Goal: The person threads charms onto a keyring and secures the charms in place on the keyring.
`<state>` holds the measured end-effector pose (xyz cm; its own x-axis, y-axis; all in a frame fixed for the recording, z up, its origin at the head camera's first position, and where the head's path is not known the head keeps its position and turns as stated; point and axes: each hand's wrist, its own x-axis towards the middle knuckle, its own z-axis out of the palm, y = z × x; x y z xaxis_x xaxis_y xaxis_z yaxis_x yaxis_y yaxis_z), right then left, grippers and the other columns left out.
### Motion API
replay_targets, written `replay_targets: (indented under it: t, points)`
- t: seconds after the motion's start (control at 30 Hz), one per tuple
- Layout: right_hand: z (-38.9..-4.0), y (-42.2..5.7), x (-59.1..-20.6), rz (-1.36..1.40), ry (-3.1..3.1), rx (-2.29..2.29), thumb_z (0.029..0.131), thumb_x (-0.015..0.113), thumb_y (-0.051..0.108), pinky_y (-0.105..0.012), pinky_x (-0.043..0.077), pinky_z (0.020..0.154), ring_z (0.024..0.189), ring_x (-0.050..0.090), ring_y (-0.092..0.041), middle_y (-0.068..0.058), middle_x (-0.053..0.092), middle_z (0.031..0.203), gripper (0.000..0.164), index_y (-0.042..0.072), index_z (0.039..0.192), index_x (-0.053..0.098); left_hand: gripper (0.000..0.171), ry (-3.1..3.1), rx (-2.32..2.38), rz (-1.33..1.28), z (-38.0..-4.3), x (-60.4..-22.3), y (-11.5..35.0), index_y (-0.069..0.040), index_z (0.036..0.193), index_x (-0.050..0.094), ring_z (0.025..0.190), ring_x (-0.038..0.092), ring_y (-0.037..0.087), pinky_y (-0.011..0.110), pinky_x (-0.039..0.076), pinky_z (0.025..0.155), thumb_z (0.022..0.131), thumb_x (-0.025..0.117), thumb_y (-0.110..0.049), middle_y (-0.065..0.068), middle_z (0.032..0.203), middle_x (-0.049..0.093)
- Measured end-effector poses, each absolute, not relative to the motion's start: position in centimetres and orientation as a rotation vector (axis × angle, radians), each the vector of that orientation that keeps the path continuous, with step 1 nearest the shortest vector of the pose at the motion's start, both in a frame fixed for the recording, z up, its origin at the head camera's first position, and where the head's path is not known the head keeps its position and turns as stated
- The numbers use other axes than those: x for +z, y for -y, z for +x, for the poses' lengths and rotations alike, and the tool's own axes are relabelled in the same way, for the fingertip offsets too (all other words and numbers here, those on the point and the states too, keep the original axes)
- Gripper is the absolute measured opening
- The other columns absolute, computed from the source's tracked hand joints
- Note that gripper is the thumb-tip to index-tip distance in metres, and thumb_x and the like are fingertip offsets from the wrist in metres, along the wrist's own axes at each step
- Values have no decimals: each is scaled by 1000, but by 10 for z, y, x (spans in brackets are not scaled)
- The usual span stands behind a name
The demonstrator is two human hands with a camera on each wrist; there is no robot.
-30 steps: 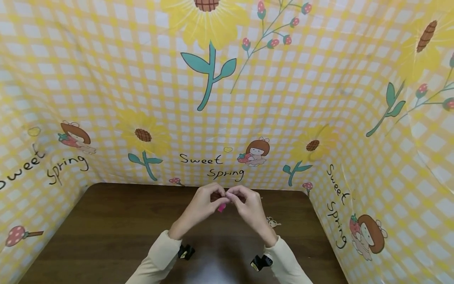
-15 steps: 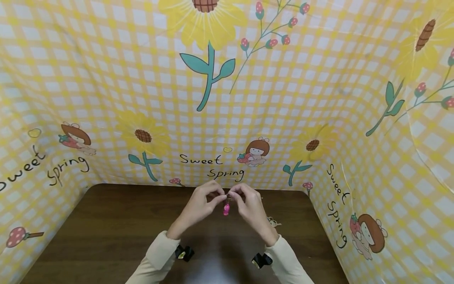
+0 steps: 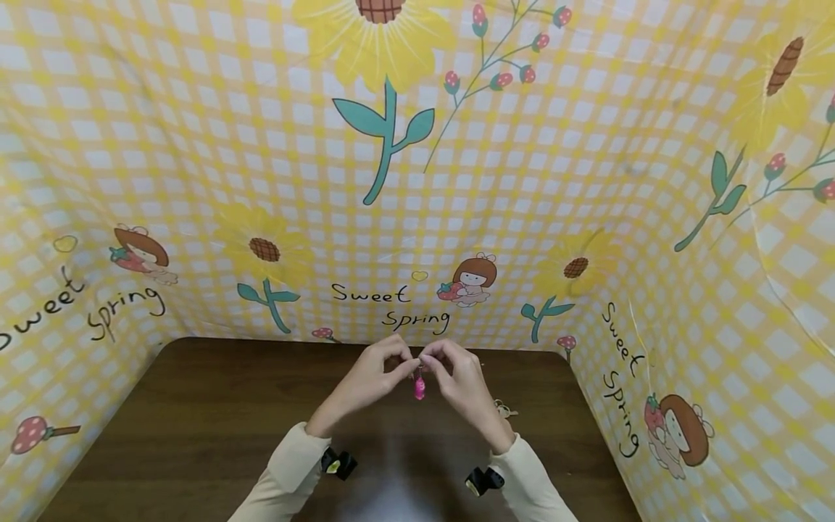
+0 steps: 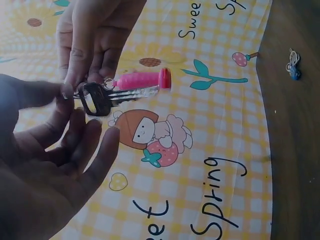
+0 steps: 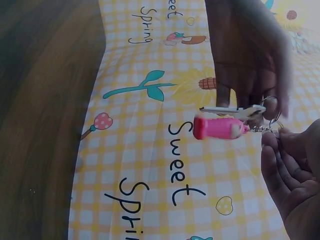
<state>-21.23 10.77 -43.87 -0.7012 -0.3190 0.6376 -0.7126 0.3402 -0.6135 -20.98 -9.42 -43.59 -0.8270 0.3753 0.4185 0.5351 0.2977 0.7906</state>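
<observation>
Above the dark table, my left hand (image 3: pixel 375 370) and right hand (image 3: pixel 459 373) meet fingertip to fingertip. Between them they pinch a key ring (image 5: pixel 274 120). From it hangs a pink figure-shaped charm (image 3: pixel 420 388) on a short chain (image 5: pixel 257 129). Beside the charm is a key (image 4: pixel 97 99) with a dark head; more than one blade seems to show in the left wrist view. In the right wrist view my right hand (image 5: pixel 297 180) pinches at the chain and ring, while the left hand (image 5: pixel 252 60) holds the ring near the key. Fingertips hide part of the ring.
A small bunch of keys (image 3: pixel 504 409) lies on the table (image 3: pixel 228 435), to the right of the right forearm. In the left wrist view this bunch (image 4: pixel 294 65) shows a blue part. Yellow checked cloth (image 3: pixel 293 181) walls the table at back and sides.
The pink charm, partly hidden by the left fingers at first, has swung out and hangs between the hands. Both hands stay nearly in place, still pinching.
</observation>
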Motion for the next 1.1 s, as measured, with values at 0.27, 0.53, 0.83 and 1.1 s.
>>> replay_targets:
  t: [0.27,0.53,0.83,1.1]
  points:
    - [-213,-110,-438,876,2235,1358,100,70,-3,-26,58,65,75,70,-19,-3,71,86,7,4,99,70,17,2344,-1668,-805,-209,-436,97,-13,88,76,72,52,14,26,45,64,105,69,-14,-1,87,60]
    - [-215,-115,-434,927,2228,1413,97,75,1,-29,62,70,77,74,-24,-5,76,90,5,4,101,76,18,2381,-1769,-756,-210,-435,101,-12,94,77,83,62,22,30,54,71,107,65,-18,9,96,66]
    - [-215,-113,-434,1005,2223,1268,95,75,-5,-26,60,69,78,70,-11,-3,73,89,12,5,100,73,16,2442,-1634,-779,-210,-432,97,-11,92,74,85,57,14,28,48,78,106,66,-14,-2,94,62]
    - [-215,-114,-433,957,2221,1320,97,75,-1,-28,61,69,76,69,-12,-2,74,87,7,5,99,75,18,2363,-1713,-756,-210,-433,99,-11,90,75,76,55,16,26,49,67,105,67,-14,3,88,63]
